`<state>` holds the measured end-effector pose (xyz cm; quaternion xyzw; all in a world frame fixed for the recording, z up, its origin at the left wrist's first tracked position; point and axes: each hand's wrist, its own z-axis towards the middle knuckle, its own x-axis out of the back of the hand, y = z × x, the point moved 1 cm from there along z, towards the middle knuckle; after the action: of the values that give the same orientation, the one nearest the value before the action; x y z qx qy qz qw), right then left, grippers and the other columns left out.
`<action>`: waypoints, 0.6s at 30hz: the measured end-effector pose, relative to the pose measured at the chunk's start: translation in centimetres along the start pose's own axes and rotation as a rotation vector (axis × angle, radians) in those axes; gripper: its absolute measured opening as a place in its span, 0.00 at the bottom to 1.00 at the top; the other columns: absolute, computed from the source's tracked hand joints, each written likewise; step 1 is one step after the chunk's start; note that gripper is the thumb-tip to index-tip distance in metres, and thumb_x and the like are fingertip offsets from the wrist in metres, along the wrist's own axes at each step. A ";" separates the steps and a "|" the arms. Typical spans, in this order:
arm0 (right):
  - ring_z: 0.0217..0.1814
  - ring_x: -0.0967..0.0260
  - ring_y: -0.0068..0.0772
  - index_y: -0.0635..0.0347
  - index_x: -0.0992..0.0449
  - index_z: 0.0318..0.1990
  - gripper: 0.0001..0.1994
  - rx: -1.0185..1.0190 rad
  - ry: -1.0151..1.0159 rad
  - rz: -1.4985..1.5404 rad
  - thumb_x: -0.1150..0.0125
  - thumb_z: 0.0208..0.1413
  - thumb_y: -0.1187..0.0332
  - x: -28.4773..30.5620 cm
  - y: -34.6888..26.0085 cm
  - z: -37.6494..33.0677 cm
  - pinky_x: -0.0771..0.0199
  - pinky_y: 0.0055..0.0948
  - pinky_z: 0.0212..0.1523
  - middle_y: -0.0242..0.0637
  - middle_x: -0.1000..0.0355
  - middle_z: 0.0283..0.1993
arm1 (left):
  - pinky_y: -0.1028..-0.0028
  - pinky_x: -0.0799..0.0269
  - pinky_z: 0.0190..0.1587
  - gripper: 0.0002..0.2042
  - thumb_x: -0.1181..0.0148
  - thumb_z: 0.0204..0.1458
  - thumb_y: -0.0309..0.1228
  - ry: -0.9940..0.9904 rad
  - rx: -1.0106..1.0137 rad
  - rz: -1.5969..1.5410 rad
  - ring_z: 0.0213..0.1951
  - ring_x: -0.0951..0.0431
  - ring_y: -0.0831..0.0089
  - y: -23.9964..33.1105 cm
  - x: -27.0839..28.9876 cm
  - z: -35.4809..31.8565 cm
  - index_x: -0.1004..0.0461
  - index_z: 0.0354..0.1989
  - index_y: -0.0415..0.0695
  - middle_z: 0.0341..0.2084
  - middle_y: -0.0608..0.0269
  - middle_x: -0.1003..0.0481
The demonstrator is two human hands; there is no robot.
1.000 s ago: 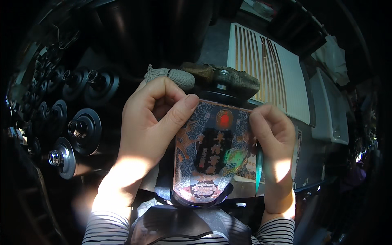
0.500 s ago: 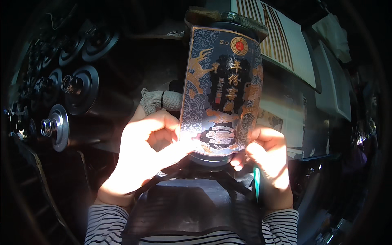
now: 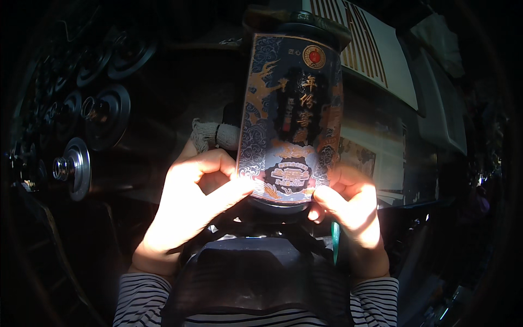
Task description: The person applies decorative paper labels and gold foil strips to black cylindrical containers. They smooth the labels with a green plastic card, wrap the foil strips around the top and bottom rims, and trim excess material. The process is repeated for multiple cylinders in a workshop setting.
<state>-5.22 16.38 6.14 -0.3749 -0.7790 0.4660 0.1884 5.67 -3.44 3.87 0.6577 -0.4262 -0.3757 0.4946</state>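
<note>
A dark blue label (image 3: 297, 122) with gold and copper patterns lies over the front of a dark bottle (image 3: 280, 208), whose rounded lower end shows beneath it. My left hand (image 3: 190, 199) pinches the label's lower left corner between thumb and forefinger. At the lower right corner, my right hand (image 3: 351, 204) is closed on the label's edge, with the thumb on its face and curled fingers beside the bottle. Below the right palm hangs a narrow green strip (image 3: 335, 242); what it belongs to is hidden. A grey knitted bundle with a black band (image 3: 215, 134) lies beyond my left hand.
Several dark bottles with wide round shoulders and threaded necks (image 3: 73, 169) lie at the left. A pale sheet with brown strips (image 3: 365, 54) is at the far right, beside a white tray (image 3: 441, 103). Flat printed sheets (image 3: 376, 158) lie right of the bottle.
The bottle and label have shifted slightly left and up. My right hand has moved a little left along with them, its thumb farther onto the label. The bright glare has dimmed.
</note>
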 end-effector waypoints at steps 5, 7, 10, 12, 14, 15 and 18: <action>0.24 0.31 0.18 0.64 0.29 0.27 0.06 0.069 0.010 -0.023 0.36 0.47 0.76 -0.1 0.0 0.2 0.31 0.13 0.25 0.34 0.27 0.27 | 0.86 0.36 0.27 0.06 0.35 0.45 0.26 -0.009 0.002 0.046 0.23 0.31 0.87 0.1 0.0 0.1 0.28 0.26 0.39 0.20 0.69 0.28; 0.28 0.30 0.17 0.64 0.29 0.27 0.07 0.168 0.014 -0.061 0.35 0.46 0.76 0.1 0.2 0.7 0.31 0.16 0.28 0.32 0.28 0.26 | 0.86 0.35 0.28 0.07 0.35 0.45 0.26 -0.023 -0.022 0.110 0.24 0.31 0.86 0.0 0.1 0.3 0.27 0.30 0.39 0.21 0.69 0.28; 0.27 0.33 0.16 0.64 0.29 0.33 0.06 0.217 0.144 -0.085 0.39 0.50 0.73 1.4 0.0 1.7 0.33 0.15 0.30 0.30 0.31 0.24 | 0.85 0.33 0.30 0.13 0.36 0.44 0.25 0.110 -0.103 0.129 0.27 0.30 0.85 0.2 0.1 1.0 0.29 0.39 0.39 0.30 0.64 0.28; 0.25 0.35 0.15 0.63 0.31 0.46 0.14 0.453 0.322 -0.256 0.43 0.52 0.75 2.4 -0.4 2.6 0.35 0.15 0.28 0.29 0.31 0.24 | 0.74 0.35 0.48 0.24 0.40 0.48 0.35 0.059 -0.246 0.223 0.44 0.32 0.73 0.7 0.5 2.1 0.35 0.54 0.41 0.48 0.57 0.34; 0.24 0.38 0.14 0.58 0.36 0.58 0.25 0.576 0.314 -0.308 0.41 0.50 0.75 1.4 -2.0 3.0 0.37 0.15 0.27 0.28 0.33 0.23 | 0.67 0.43 0.58 0.28 0.43 0.51 0.41 0.070 -0.418 0.297 0.55 0.39 0.66 1.5 0.4 3.3 0.39 0.58 0.42 0.55 0.55 0.39; 0.23 0.39 0.14 0.56 0.40 0.61 0.29 0.613 0.275 -0.361 0.41 0.49 0.75 0.7 -2.7 3.1 0.37 0.15 0.26 0.27 0.34 0.22 | 0.63 0.52 0.60 0.32 0.46 0.50 0.47 0.047 -0.399 0.298 0.58 0.48 0.61 2.0 -0.1 3.8 0.44 0.61 0.46 0.58 0.51 0.47; 0.23 0.40 0.17 0.53 0.49 0.66 0.39 0.742 0.158 -0.449 0.36 0.47 0.64 0.4 -2.8 4.8 0.36 0.19 0.26 0.30 0.34 0.25 | 0.54 0.71 0.65 0.40 0.54 0.49 0.61 -0.049 -0.350 0.284 0.66 0.68 0.51 2.5 -1.5 5.6 0.56 0.67 0.54 0.64 0.42 0.66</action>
<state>-9.71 13.13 6.17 -0.1379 -0.6041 0.6316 0.4659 -0.45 -4.21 5.09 0.4857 -0.4548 -0.3864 0.6387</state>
